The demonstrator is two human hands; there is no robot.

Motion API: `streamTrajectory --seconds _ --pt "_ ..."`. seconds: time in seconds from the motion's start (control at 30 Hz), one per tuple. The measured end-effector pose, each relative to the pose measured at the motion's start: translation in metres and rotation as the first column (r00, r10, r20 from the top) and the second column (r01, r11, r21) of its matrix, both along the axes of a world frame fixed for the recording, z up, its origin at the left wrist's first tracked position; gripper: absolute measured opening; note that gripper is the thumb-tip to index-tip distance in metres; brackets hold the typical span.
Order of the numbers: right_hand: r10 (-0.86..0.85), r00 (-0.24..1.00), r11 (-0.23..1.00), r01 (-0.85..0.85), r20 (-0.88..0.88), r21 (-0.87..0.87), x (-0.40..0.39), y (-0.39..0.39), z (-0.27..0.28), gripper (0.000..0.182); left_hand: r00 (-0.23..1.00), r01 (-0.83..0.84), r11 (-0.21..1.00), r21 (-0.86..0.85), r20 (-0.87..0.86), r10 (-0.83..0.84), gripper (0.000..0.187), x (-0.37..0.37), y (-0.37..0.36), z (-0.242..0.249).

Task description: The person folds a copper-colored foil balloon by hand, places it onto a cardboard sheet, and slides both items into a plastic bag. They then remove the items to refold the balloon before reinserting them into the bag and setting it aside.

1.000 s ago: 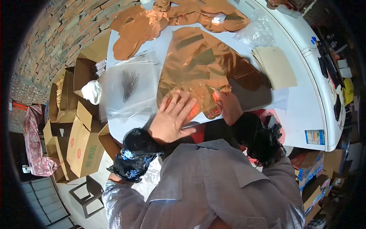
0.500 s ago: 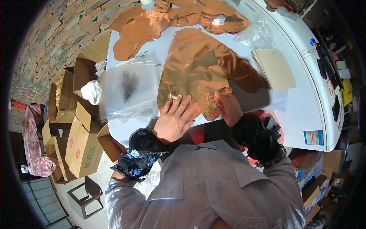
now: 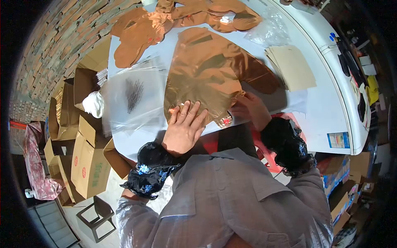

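Note:
A large, flat, copper-coloured foil balloon (image 3: pixel 206 74) lies on the white table in front of me, creased and shiny. My left hand (image 3: pixel 185 129) rests flat on its near left edge with the fingers spread. At the near right edge, my right hand (image 3: pixel 253 110) has its fingers closed on a bit of the foil; the fingertips are partly hidden. A small red-marked tab (image 3: pixel 226 121) of the balloon shows between the two hands.
More copper foil balloons (image 3: pixel 142 35) lie along the far edge. Clear plastic sleeves (image 3: pixel 134 97) are on the left, and beige card sheets (image 3: pixel 291 68) and crumpled clear plastic (image 3: pixel 271 31) on the right. Cardboard boxes (image 3: pixel 89 161) and a dark stool (image 3: pixel 97 217) stand left of the table (image 3: pixel 316 113).
The near right part of the balloon is spread flatter, and its crumpled edge has smoothed out. My right hand has shifted slightly right; my left hand stays pressed on the foil.

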State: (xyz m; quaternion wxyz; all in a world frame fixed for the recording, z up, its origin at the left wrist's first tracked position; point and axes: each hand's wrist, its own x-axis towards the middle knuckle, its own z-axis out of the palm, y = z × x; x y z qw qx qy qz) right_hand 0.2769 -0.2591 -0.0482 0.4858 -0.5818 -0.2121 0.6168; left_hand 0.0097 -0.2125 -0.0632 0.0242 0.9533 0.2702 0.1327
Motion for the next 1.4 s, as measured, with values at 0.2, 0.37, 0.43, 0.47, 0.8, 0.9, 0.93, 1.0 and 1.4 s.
streamTrajectory --seconds 0.2,0.37,0.43,0.47,0.8,0.9,0.93,1.0,1.4 --pt "-0.01 0.996 0.998 0.004 0.09 0.069 0.016 0.001 -0.019 0.026 0.999 0.001 0.998 -0.058 -0.044 -0.003 0.054 0.0 -0.001 0.002" --pt "-0.005 0.994 0.999 0.001 0.108 0.041 0.022 0.009 -0.025 0.025 0.997 -0.011 1.0 -0.029 -0.071 0.008 0.052 0.002 -0.003 0.007" --pt "-0.004 0.992 1.0 0.001 0.126 0.027 0.023 0.011 -0.022 0.024 0.997 -0.008 1.0 -0.02 -0.08 0.006 0.051 0.004 -0.005 0.009" --pt "-0.008 0.991 1.0 0.004 0.136 0.028 0.024 0.011 -0.018 0.024 0.997 -0.005 1.0 -0.021 -0.083 0.004 0.051 0.004 -0.005 0.01" --pt "-0.047 0.981 0.998 0.039 0.189 0.046 0.032 0.01 -0.019 0.027 0.996 0.018 1.0 -0.026 -0.085 -0.02 0.051 0.01 -0.004 0.01" --pt "-0.022 0.972 0.998 0.01 0.233 0.056 0.034 0.015 -0.018 0.026 0.995 0.014 0.999 -0.037 -0.099 -0.017 0.051 0.01 -0.004 0.01" --pt "-0.017 0.971 0.998 0.002 0.239 0.063 0.034 0.016 -0.019 0.026 0.995 0.014 0.999 -0.035 -0.1 -0.018 0.051 0.009 -0.004 0.01" --pt "-0.004 0.967 0.997 -0.015 0.253 0.074 0.035 0.017 -0.02 0.026 0.995 0.013 0.999 -0.034 -0.101 -0.017 0.052 0.009 -0.005 0.009" --pt "0.002 0.955 0.997 -0.023 0.296 0.068 0.038 0.015 -0.022 0.029 0.996 0.026 0.999 -0.045 -0.087 -0.029 0.053 0.01 -0.005 0.01"
